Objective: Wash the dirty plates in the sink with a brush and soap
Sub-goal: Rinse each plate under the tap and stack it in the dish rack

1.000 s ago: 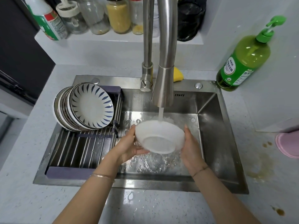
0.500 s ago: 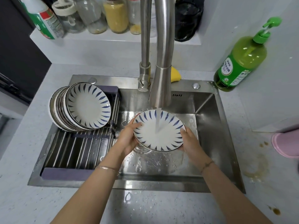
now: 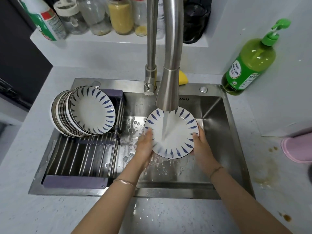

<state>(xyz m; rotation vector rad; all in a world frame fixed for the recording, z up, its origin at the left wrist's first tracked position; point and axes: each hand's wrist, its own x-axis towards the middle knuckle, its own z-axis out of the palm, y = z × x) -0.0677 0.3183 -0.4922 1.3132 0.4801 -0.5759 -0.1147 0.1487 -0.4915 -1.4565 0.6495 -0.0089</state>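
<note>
**Now: one plate under the tap, rack off to my left**

So, I hold a blue-leaf-patterned plate [image 3: 181, 142] over the sink [image 3: 219, 132], its face tilted up toward me. It is right under the faucet spout [image 3: 168, 92], whose stream lands mid-plate and runs off the lower edge. My left hand [image 3: 143, 146] grasps the left rim with the thumb lying on the face. My right hand [image 3: 200, 146] grasps the right rim the same way. The fingers behind the plate are hidden. The plate sits between both hands, clear of the basin floor as far as I can tell.

It is round, so there is no long axis to mind; what matters is where it goes. The stack of matching plates [image 3: 91, 110] leans on edge in the drying rack [image 3: 79, 157] across the sink's left half. That puts it to the plate's left, with my left hand the nearer one. I judge this a rinse, and the coming move a carry leftward to the front of that stack. The wet rim is the likeliest thing to slip.

No brush is in view. The green pump bottle of soap [image 3: 248, 65] stands on the surface [image 3: 50, 213] at the sink's back right corner, its label writing too small to read. A green-and-white bottle [image 3: 45, 22] on the shelf [image 3: 118, 39] has a red label, equally unreadable.
</note>
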